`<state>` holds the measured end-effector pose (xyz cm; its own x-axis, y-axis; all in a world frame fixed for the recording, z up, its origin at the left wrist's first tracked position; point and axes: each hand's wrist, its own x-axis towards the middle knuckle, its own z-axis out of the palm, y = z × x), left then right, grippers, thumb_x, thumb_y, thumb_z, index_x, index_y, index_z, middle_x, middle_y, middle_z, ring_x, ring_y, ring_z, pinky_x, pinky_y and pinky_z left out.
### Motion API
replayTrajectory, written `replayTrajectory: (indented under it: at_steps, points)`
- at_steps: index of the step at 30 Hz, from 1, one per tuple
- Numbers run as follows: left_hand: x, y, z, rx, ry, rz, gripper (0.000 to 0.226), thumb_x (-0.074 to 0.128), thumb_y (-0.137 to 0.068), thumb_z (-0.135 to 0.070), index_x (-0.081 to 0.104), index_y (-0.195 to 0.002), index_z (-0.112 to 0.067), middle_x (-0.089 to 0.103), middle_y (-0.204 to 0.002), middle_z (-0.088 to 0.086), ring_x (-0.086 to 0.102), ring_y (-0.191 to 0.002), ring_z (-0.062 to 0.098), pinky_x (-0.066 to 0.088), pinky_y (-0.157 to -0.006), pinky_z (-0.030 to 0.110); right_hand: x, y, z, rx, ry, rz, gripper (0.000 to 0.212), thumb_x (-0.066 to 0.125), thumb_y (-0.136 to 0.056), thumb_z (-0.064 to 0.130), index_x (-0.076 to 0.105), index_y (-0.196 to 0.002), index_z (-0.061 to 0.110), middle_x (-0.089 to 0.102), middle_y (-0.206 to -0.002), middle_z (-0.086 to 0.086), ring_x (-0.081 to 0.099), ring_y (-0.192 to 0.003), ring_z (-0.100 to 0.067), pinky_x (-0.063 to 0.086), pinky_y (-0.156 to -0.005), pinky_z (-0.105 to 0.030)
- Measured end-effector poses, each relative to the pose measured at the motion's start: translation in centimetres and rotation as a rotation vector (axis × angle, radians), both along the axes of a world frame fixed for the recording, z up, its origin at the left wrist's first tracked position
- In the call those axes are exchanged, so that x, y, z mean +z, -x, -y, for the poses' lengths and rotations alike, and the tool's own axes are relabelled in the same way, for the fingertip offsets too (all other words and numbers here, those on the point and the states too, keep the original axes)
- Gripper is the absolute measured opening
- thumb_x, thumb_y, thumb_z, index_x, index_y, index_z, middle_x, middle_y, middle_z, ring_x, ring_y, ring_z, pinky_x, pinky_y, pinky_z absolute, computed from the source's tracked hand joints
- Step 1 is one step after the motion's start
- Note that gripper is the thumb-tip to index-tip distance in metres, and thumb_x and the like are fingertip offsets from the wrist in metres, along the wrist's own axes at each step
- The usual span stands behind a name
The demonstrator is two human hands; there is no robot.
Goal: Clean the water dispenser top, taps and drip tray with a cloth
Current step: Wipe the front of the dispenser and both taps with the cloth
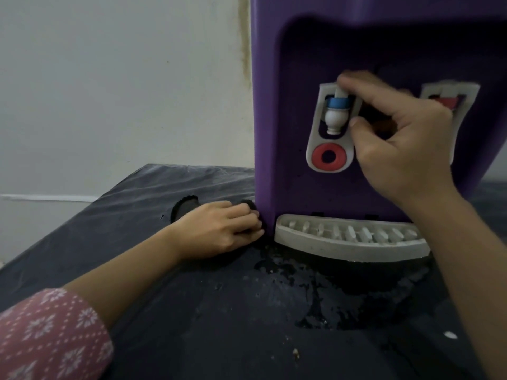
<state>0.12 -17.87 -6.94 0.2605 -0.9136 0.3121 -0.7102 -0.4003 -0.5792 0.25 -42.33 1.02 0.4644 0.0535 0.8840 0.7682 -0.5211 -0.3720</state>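
Sleeve (49, 333): pink, white-patterned, nearest, lower left.
Dark table cover (192, 325): wet patch in front of the drip tray.
Left hand (225, 229): on the cover beside the purple water dispenser (274, 105), fingers curled over something dark; whether this is the cloth cannot be told.
Drip tray (348, 239): white, slatted, at the dispenser's foot.
Right hand (395, 138): forefinger and thumb pinching the blue-collared tap (337, 111); no cloth visible in it.
Advice: bring cloth to the tap, steady the lever, wipe round the nozzle and behind it.
Obscured: red tap (447, 101), partly behind the hand, blurred; dispenser top out of frame.
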Motion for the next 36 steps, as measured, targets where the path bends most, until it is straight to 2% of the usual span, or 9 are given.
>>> replayTrajectory:
  at_steps: [5, 7, 9, 13, 16, 23, 28, 33, 36]
  points:
    - [1.0, 0.8, -0.9, 0.114, 0.282, -0.13, 0.039, 0.036, -0.1, -0.014, 0.073, -0.097, -0.005, 0.07, -0.088, 0.014, 0.068, -0.081, 0.026, 0.055, -0.056, 0.035, 0.2, 0.1, -0.1, 0.003, 0.01, -0.007, 0.044, 0.052, -0.079, -0.005, 0.059, -0.121, 0.007, 0.054, -0.119, 0.008, 0.051, -0.12, -0.005, 0.039, -0.104, -0.025]
    - [0.6, 1.0, -0.3, 0.02, 0.18, -0.141, 0.027, 0.046, -0.096, -0.012, 0.073, -0.1, -0.006, 0.071, -0.092, 0.01, 0.068, -0.088, 0.023, 0.056, -0.063, 0.033, 0.2, 0.1, -0.1, 0.0, 0.006, -0.007, 0.044, 0.052, -0.079, -0.005, 0.06, -0.121, 0.007, 0.054, -0.119, 0.008, 0.051, -0.12, -0.005, 0.039, -0.105, -0.025]
    - [-0.1, 0.8, 0.6, -0.054, 0.031, -0.073, 0.025, 0.05, -0.091, -0.005, 0.072, -0.103, -0.006, 0.072, -0.095, 0.009, 0.069, -0.089, 0.023, 0.055, -0.062, 0.031, 0.1, 0.1, -0.1, 0.002, 0.002, -0.007, 0.044, 0.052, -0.078, -0.006, 0.06, -0.12, 0.007, 0.054, -0.119, 0.008, 0.05, -0.12, -0.005, 0.038, -0.105, -0.024]
    - [0.2, 0.4, 0.7, -0.031, 0.044, -0.037, 0.031, 0.043, -0.094, -0.006, 0.074, -0.099, -0.007, 0.072, -0.091, 0.006, 0.069, -0.085, 0.021, 0.054, -0.057, 0.028, 0.3, 0.0, -0.2, 0.011, 0.0, -0.007, 0.044, 0.051, -0.079, -0.006, 0.06, -0.12, 0.006, 0.055, -0.119, 0.006, 0.051, -0.12, -0.005, 0.039, -0.104, -0.025]
    - [0.7, 0.5, -0.1, -0.008, 0.066, -0.016, 0.026, 0.048, -0.091, -0.005, 0.073, -0.098, -0.006, 0.072, -0.092, 0.008, 0.069, -0.086, 0.023, 0.054, -0.057, 0.029, 0.3, 0.0, -0.2, 0.019, -0.012, -0.014, 0.044, 0.052, -0.079, -0.006, 0.06, -0.12, 0.007, 0.056, -0.119, 0.005, 0.051, -0.12, -0.006, 0.039, -0.105, -0.027]
    - [2.6, 0.3, 1.0, -0.099, -0.021, 0.053, 0.024, 0.052, -0.091, -0.008, 0.075, -0.097, -0.01, 0.073, -0.093, 0.003, 0.069, -0.093, 0.017, 0.053, -0.061, 0.026, 0.2, -0.2, -0.1, 0.035, -0.027, -0.022, 0.046, 0.053, -0.078, -0.009, 0.061, -0.12, 0.009, 0.057, -0.119, 0.006, 0.052, -0.118, -0.003, 0.037, -0.101, -0.014]
    - [4.1, 0.6, 0.1, -0.053, 0.237, 0.095, 0.019, 0.058, -0.088, -0.005, 0.074, -0.098, -0.006, 0.073, -0.097, 0.008, 0.068, -0.096, 0.023, 0.057, -0.069, 0.032, 0.0, -0.2, 0.0, 0.04, -0.025, -0.015, 0.046, 0.054, -0.078, -0.011, 0.061, -0.119, 0.01, 0.057, -0.119, 0.008, 0.053, -0.114, -0.003, 0.036, -0.095, -0.006]
    - [6.4, 0.1, 1.8, -0.123, 0.052, 0.168, 0.023, 0.052, -0.093, -0.008, 0.074, -0.1, -0.011, 0.072, -0.101, 0.003, 0.067, -0.1, 0.019, 0.053, -0.061, 0.028, -0.1, -0.2, 0.3, 0.042, -0.016, 0.011, 0.049, 0.055, -0.077, -0.014, 0.059, -0.12, 0.011, 0.058, -0.119, 0.008, 0.054, -0.112, -0.001, 0.037, -0.095, -0.007]
    - [7.0, 0.1, 1.8, -0.065, 0.172, 0.216, 0.025, 0.051, -0.091, -0.004, 0.074, -0.1, -0.012, 0.072, -0.103, 0.003, 0.067, -0.101, 0.019, 0.052, -0.057, 0.028, 0.0, -0.3, 0.4, 0.044, -0.021, 0.035, 0.053, 0.056, -0.076, -0.015, 0.058, -0.12, 0.014, 0.055, -0.118, 0.014, 0.053, -0.111, 0.0, 0.039, -0.095, -0.009]
